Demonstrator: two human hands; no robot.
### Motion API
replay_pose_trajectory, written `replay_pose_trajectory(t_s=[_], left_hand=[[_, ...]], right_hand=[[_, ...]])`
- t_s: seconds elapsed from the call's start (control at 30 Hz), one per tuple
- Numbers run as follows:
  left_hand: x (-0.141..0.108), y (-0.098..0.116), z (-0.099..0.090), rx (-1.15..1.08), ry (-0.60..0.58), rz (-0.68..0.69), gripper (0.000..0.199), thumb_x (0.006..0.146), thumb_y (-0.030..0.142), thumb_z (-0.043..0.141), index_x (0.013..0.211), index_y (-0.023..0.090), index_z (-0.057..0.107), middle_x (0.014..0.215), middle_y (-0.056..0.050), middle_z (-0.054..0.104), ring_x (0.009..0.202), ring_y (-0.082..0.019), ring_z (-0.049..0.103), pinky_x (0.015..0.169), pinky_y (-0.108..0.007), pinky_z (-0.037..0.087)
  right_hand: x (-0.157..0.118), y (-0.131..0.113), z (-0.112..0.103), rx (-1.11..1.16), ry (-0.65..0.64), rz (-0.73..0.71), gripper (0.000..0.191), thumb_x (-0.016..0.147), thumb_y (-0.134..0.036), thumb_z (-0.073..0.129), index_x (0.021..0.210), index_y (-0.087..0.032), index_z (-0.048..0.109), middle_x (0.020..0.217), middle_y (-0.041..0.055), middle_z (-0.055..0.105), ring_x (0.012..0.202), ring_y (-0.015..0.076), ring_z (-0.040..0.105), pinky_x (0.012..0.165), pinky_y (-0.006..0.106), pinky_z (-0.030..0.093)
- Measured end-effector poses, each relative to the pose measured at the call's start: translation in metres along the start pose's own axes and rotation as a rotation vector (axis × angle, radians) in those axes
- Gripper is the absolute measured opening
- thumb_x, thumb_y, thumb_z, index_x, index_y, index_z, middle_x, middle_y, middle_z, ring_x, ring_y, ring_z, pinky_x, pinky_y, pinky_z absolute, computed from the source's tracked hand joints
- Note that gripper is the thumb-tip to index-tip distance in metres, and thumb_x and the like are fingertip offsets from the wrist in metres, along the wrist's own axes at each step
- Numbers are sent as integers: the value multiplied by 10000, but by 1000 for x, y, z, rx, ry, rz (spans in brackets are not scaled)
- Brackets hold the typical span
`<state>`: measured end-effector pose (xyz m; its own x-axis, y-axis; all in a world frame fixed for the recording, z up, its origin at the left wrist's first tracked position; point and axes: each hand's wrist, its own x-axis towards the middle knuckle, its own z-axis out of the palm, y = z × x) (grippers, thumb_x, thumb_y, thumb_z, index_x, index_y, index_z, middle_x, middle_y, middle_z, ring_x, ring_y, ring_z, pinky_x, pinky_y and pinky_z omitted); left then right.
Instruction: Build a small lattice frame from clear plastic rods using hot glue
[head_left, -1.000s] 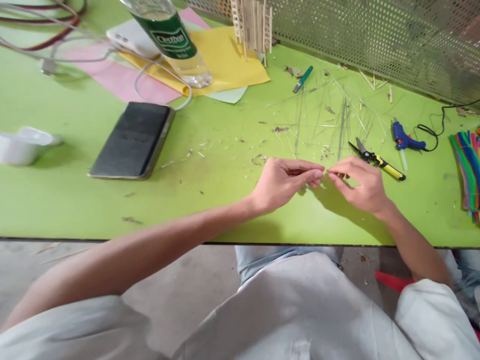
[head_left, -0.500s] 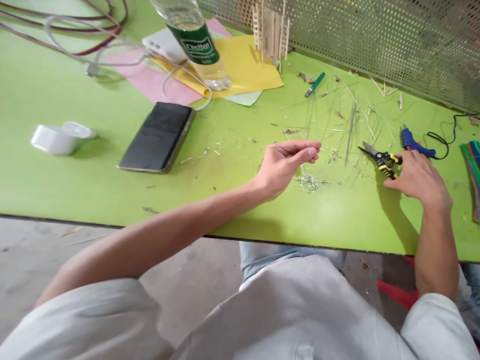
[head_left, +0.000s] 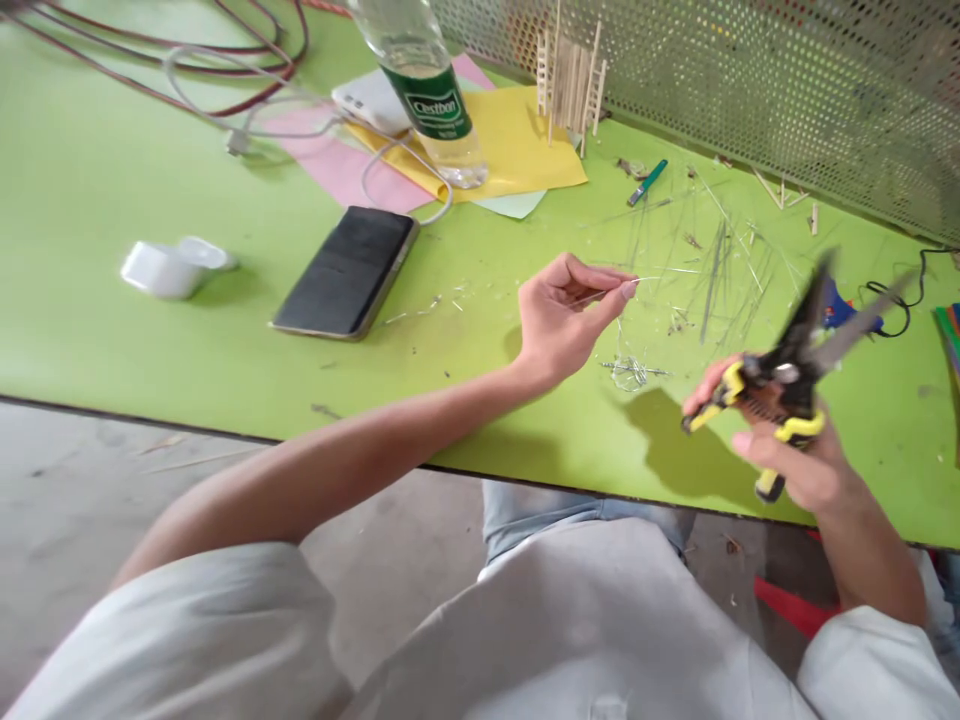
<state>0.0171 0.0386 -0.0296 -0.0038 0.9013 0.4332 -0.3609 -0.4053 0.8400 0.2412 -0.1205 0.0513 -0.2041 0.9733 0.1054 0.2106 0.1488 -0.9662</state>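
Observation:
Pinched between the thumb and fingers of my left hand (head_left: 566, 315) is a thin wire (head_left: 671, 269), its free end pointing right over the table. My right hand (head_left: 814, 465) is closed on yellow-and-black snips (head_left: 784, 375), raised above the table with the blades apart and pointing up and right. A small tangle of bent silvery wire (head_left: 631, 372) lies just below my left hand. Several straight wires (head_left: 714, 285) are scattered beyond both hands.
A blue glue gun (head_left: 840, 308) rests behind the snips. A green-handled cutter (head_left: 648, 183), a stick structure (head_left: 571, 85) and a water bottle (head_left: 435, 105) are farther back. On the left are a black phone (head_left: 345, 270) and a white case (head_left: 161, 270). A perforated metal panel (head_left: 712, 75) borders the back.
My right hand has picked up the snips from the table and brought them left and nearer, blades now spread. The left hand keeps its pinch; the view has shifted slightly.

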Motion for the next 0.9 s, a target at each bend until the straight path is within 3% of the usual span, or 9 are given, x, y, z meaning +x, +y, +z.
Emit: replay_pose_trajectory(t_s=[0.1, 0.17, 0.27, 0.43, 0.6, 0.9], left_hand=[[-1, -6, -2, 78, -16, 253, 285, 917, 419, 1006, 852, 229, 804, 932, -24, 874, 889, -140, 844, 859, -308, 697], [0, -8, -2, 113, -5, 394, 244, 929, 385, 1000, 856, 245, 813, 917, -1, 841, 864, -121, 803, 844, -302, 667], [2, -9, -2, 153, 27, 522, 209, 939, 374, 993, 889, 265, 823, 902, 16, 799, 839, -116, 764, 798, -301, 640], [-3, -4, -1, 165, 12, 538, 187, 934, 351, 1003, 922, 273, 833, 908, 22, 794, 828, -119, 769, 756, -295, 631], [-10, 1, 2, 180, -17, 581, 227, 950, 367, 988, 902, 253, 798, 895, 20, 771, 792, -116, 751, 706, -294, 603], [-3, -8, 4, 177, 115, 641, 262, 1026, 420, 907, 947, 265, 711, 862, 18, 655, 760, -118, 668, 625, -283, 529]], right_hand=[[2, 3, 28, 172, -175, 239, 268, 1039, -448, 809, 1202, -245, 743, 1052, 69, 771, 963, 236, 798, 865, 385, 678], [10, 8, 34, 234, -152, 370, 390, 996, -568, 857, 1101, -214, 730, 955, 52, 743, 855, 215, 774, 761, 346, 648], [21, 13, 32, 261, -78, 444, 532, 900, -675, 923, 1027, -204, 709, 890, 35, 721, 794, 217, 767, 721, 347, 637], [21, 7, 30, 85, -64, 430, 518, 907, -679, 896, 1009, -214, 692, 834, 25, 711, 729, 201, 712, 663, 335, 589], [18, -1, 34, -55, -82, 378, 445, 956, -637, 836, 976, -222, 677, 863, 35, 705, 767, 199, 679, 704, 345, 570], [23, -1, 30, -88, -122, 376, 436, 964, -635, 808, 950, -228, 654, 835, 33, 715, 740, 199, 659, 706, 354, 544]])
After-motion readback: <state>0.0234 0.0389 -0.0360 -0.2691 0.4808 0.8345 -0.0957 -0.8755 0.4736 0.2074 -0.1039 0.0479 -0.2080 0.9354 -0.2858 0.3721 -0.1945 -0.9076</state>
